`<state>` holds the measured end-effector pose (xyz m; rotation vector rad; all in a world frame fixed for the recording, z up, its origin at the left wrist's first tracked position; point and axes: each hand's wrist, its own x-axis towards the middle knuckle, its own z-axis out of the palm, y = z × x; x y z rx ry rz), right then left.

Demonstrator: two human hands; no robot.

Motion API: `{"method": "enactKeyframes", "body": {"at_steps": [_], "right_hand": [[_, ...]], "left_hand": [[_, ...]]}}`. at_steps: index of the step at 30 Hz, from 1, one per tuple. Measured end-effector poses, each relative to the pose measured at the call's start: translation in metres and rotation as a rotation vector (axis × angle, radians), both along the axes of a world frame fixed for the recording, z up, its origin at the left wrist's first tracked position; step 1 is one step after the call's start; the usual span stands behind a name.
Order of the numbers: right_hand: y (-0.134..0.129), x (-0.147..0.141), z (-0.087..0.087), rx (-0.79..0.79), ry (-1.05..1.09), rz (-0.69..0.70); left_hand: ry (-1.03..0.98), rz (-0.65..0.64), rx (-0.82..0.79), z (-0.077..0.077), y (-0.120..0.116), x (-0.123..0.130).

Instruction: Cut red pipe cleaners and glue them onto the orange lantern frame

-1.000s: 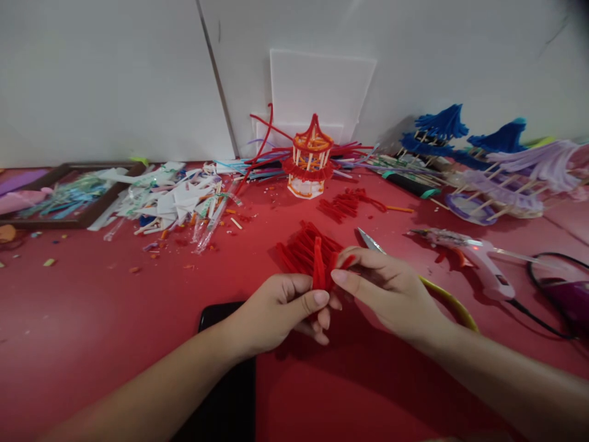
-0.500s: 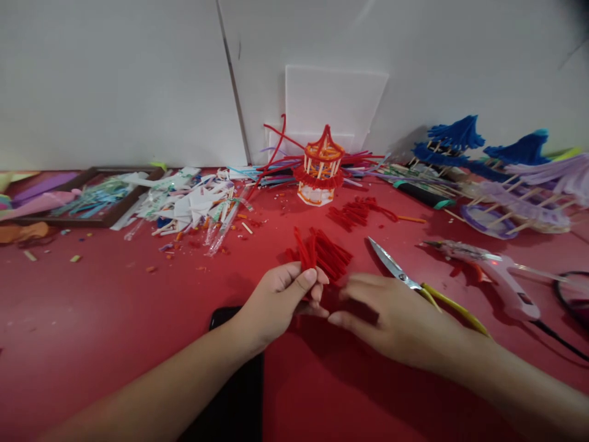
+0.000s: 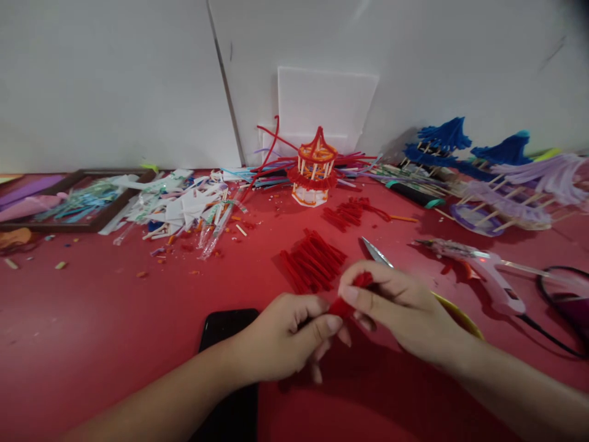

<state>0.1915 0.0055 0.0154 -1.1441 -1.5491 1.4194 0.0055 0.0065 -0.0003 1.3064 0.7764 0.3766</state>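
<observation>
Between my two hands is a small bunch of red pipe cleaner pieces (image 3: 343, 307). My left hand (image 3: 294, 334) pinches its near end between thumb and fingers. Wrapped round its far end, my right hand (image 3: 391, 304) has thumb and forefinger closed on it. Just beyond lies a loose pile of cut red pipe cleaners (image 3: 313, 261) on the red table (image 3: 115, 325). Scissors (image 3: 376, 252) with yellow handles lie partly hidden under my right hand. A small pavilion model (image 3: 315, 169) of sticks with orange and red pipe cleaners stands farther back.
A pink glue gun (image 3: 492, 276) lies at the right with its cord. Blue and lilac models (image 3: 506, 196) stand behind it. A black phone (image 3: 230, 322) is under my left forearm. Scraps (image 3: 184, 209) and a brown frame (image 3: 87, 227) spread at back left. More red pieces (image 3: 345, 213) lie near the pavilion.
The red bunch, upright in my left hand before, now lies slanted between both hands. My right hand has closed on it, and both hands have come together nearer to me.
</observation>
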Motion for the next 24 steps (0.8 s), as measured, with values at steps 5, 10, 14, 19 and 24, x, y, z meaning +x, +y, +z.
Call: {"method": "enactKeyframes", "body": {"at_steps": [5,10,14,19,24], "right_hand": [[0.009,0.008,-0.006,0.274,-0.264,-0.147],[0.005,0.002,-0.013,0.624,-0.875,0.357],[0.000,0.002,-0.008,0.558,-0.900,0.583],[0.001,0.011,0.004,0.447,-0.757,0.579],[0.002,0.004,-0.003,0.186,-0.297,0.172]], "left_hand": [[-0.143,0.421,0.058,-0.004,0.009,0.001],[-0.222,0.694,0.073,-0.006,0.016,0.000],[-0.165,0.631,0.120,-0.007,0.015,-0.001],[-0.017,0.493,0.245,-0.010,0.013,-0.002],[0.122,0.203,0.461,-0.006,0.009,-0.002]]}}
